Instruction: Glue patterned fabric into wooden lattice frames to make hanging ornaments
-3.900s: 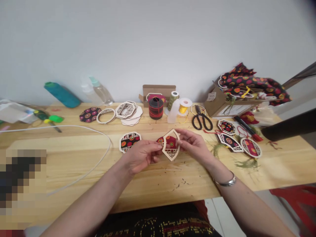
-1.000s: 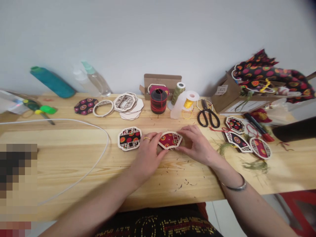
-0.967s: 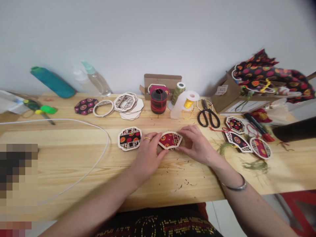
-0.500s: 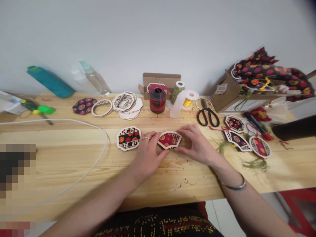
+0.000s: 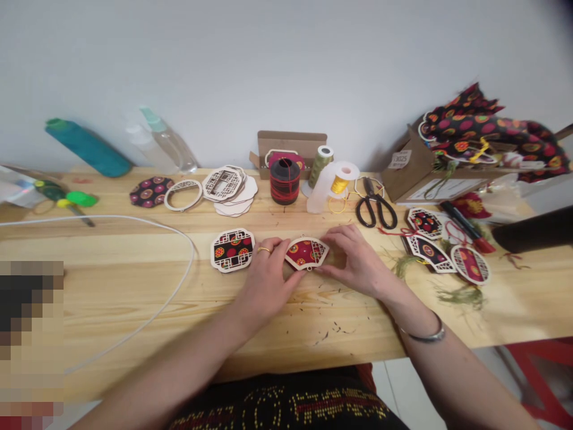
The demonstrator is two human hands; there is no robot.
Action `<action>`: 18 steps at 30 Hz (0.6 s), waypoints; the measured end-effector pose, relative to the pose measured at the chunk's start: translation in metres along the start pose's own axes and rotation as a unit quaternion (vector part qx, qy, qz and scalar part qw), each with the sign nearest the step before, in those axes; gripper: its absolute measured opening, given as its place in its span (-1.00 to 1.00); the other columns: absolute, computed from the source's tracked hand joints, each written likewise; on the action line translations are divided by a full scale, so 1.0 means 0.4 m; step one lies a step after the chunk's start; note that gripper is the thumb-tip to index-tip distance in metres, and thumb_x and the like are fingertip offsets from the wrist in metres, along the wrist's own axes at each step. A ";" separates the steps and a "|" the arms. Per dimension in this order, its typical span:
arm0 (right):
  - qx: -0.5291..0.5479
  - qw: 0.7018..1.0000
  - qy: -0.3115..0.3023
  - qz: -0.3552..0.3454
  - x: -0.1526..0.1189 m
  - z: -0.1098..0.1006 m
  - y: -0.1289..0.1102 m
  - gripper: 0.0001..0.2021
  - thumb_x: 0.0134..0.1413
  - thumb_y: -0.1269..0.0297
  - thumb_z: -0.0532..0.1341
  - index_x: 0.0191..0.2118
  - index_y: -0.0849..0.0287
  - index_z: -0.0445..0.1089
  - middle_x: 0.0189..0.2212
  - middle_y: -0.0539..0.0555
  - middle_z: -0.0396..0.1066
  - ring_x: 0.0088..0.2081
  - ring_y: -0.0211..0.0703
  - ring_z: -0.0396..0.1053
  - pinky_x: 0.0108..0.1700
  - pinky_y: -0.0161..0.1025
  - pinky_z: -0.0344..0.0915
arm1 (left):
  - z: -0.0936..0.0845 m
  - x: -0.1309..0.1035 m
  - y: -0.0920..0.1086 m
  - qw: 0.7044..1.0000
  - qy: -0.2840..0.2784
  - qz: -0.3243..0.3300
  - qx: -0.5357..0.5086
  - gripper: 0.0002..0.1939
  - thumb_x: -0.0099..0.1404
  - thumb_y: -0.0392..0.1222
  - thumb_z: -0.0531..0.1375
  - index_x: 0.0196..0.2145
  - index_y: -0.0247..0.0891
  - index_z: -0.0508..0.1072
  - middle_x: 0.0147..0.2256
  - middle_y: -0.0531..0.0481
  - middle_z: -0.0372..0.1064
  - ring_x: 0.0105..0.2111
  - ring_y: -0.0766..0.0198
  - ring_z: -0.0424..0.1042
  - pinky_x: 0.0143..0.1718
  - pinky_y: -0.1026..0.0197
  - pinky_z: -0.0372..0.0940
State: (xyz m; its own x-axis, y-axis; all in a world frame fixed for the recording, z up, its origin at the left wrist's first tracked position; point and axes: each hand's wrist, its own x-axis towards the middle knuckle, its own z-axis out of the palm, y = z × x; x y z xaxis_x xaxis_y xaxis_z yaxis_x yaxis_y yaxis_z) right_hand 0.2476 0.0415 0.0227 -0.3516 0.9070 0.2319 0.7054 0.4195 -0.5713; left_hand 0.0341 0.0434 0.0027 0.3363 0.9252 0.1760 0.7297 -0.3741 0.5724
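Between my hands is a fan-shaped ornament [image 5: 306,253] with a pale wooden lattice frame around red patterned fabric and a small loop at its lower edge. My left hand [image 5: 265,273], a ring on one finger, grips its left end between thumb and fingers. At its right end, my right hand [image 5: 357,260] pinches the edge with thumb and fingertips. Just left of my left hand lies a rounded wooden-framed ornament [image 5: 233,250] with black floral fabric. Dark thread scraps [image 5: 329,332] are scattered on the wooden table [image 5: 179,334] nearer my body.
Along the back stand a red-and-black thread spool [image 5: 285,182], a yellow thread spool [image 5: 341,179], scissors [image 5: 376,206] and stacked wooden frames [image 5: 226,185]. Finished ornaments [image 5: 470,264] and a cardboard box [image 5: 412,167] with fabric are at right. A white cable [image 5: 190,263] curves across the left.
Both hands keep their hold on the fan-shaped ornament, with hardly any movement. The whole view has shifted very slightly.
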 end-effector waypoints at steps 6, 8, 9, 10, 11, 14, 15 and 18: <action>0.000 1.000 -0.001 0.002 0.000 0.000 0.000 -0.62 -0.05 0.17 0.36 -0.10 0.17 0.37 -0.13 0.17 0.35 -0.05 0.03 0.26 0.00 0.00 0.28 | -0.003 -0.001 0.003 1.000 -0.002 0.000 -0.007 -0.51 0.18 -0.13 0.26 0.04 -0.30 0.31 -0.02 -0.20 0.25 0.01 0.00 0.24 0.09 -0.11 0.18; 0.001 1.000 -0.002 0.002 0.000 -0.001 -0.001 -0.62 -0.05 0.16 0.35 -0.10 0.15 0.37 -0.13 0.17 0.35 -0.05 0.05 0.27 -0.01 0.02 0.29 | -0.005 0.000 0.004 1.000 -0.005 -0.001 -0.008 -0.51 0.17 -0.15 0.26 0.04 -0.31 0.31 -0.03 -0.20 0.25 0.00 0.00 0.25 0.09 -0.10 0.19; 0.001 1.000 -0.002 0.002 0.000 -0.001 -0.001 -0.62 -0.05 0.15 0.35 -0.09 0.14 0.37 -0.13 0.17 0.35 -0.05 0.06 0.27 -0.01 0.03 0.29 | -0.005 0.000 0.005 1.000 -0.006 -0.002 -0.008 -0.51 0.17 -0.15 0.26 0.04 -0.31 0.31 -0.03 -0.20 0.24 0.00 0.01 0.25 0.09 -0.10 0.19; 0.000 1.000 -0.001 0.003 0.000 -0.001 -0.002 -0.62 -0.05 0.15 0.35 -0.09 0.13 0.38 -0.13 0.18 0.35 -0.04 0.07 0.27 -0.01 0.04 0.29 | -0.005 -0.001 0.005 1.000 -0.006 -0.002 -0.009 -0.51 0.17 -0.16 0.26 0.04 -0.30 0.30 -0.03 -0.19 0.24 0.00 0.01 0.25 0.09 -0.10 0.19; 0.000 1.000 -0.001 0.003 0.000 -0.002 -0.002 -0.61 -0.05 0.14 0.35 -0.08 0.13 0.38 -0.13 0.18 0.35 -0.04 0.08 0.27 -0.02 0.05 0.30 | -0.005 -0.001 0.005 1.000 -0.004 -0.003 -0.010 -0.51 0.16 -0.16 0.26 0.04 -0.28 0.30 -0.03 -0.19 0.24 0.01 0.01 0.25 0.09 -0.10 0.19; -0.003 1.000 0.000 0.002 0.000 -0.002 -0.002 -0.56 -0.06 0.11 0.35 -0.04 0.14 0.37 -0.11 0.21 0.35 -0.03 0.11 0.27 -0.02 0.08 0.30 | -0.004 -0.002 0.005 1.000 0.002 -0.007 -0.014 -0.49 0.15 -0.16 0.27 0.05 -0.24 0.29 -0.01 -0.17 0.22 0.02 0.00 0.25 0.09 -0.11 0.20; -0.004 1.000 0.000 0.000 0.000 -0.002 -0.002 -0.54 -0.07 0.11 0.35 -0.03 0.15 0.37 -0.10 0.21 0.35 -0.03 0.11 0.26 -0.01 0.08 0.29 | -0.005 -0.002 0.005 1.000 -0.001 -0.009 -0.014 -0.48 0.14 -0.16 0.27 0.05 -0.26 0.28 -0.01 -0.18 0.22 0.02 0.00 0.25 0.09 -0.11 0.19; -0.009 1.000 -0.004 -0.005 0.000 -0.002 -0.002 -0.54 -0.07 0.13 0.36 -0.02 0.16 0.38 -0.11 0.21 0.36 -0.03 0.10 0.26 0.00 0.07 0.29 | -0.008 -0.001 0.007 1.000 -0.011 -0.016 -0.011 -0.47 0.14 -0.16 0.28 0.05 -0.29 0.28 -0.01 -0.20 0.22 0.02 -0.01 0.25 0.10 -0.10 0.19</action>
State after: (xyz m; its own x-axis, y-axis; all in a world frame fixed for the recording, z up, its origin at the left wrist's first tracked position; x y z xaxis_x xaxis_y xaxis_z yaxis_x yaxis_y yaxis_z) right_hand 0.2476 0.0411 0.0237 -0.3639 0.9021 0.2319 0.7126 0.4300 -0.5544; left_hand 0.0341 0.0422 0.0066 0.3265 0.9349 0.1391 0.7274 -0.3425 0.5947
